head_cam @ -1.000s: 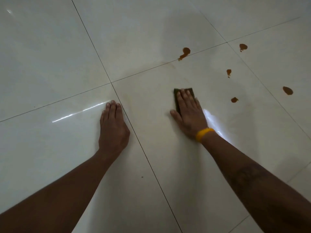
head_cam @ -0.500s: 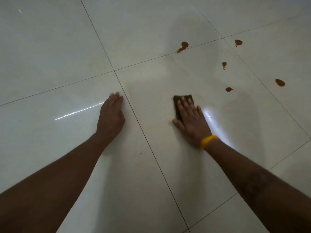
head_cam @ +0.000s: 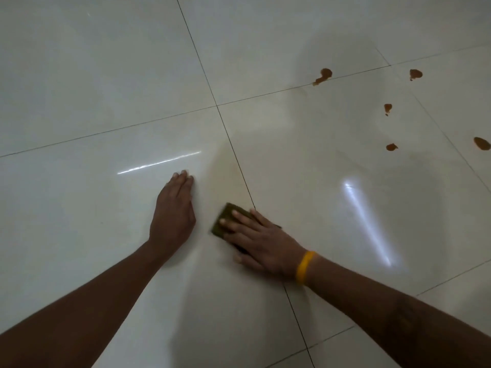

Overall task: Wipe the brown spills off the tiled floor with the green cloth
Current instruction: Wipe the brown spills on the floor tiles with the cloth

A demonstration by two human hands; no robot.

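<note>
The green cloth (head_cam: 225, 218) lies flat on the pale tiled floor (head_cam: 106, 75), folded small, just left of a grout line. My right hand (head_cam: 261, 243), with a yellow wristband, presses down on it with fingers spread, covering most of it. My left hand (head_cam: 174, 216) rests flat on the tile to the left of the cloth, holding nothing. Several brown spills sit far off at the upper right: one on a grout line (head_cam: 322, 76), one beyond it (head_cam: 415, 74), a small one (head_cam: 387, 108), another (head_cam: 391, 147) and one near the right edge (head_cam: 481, 143).
Glossy tiles with dark grout lines fill the view. A grout crossing (head_cam: 217, 105) lies ahead of my hands. Bright light reflections streak the floor at left (head_cam: 159, 162) and right (head_cam: 366, 224).
My right hand has slid the cloth toward me and to the left, across the grout line and away from the spills. The view has shifted, so my left hand sits closer to the cloth.
</note>
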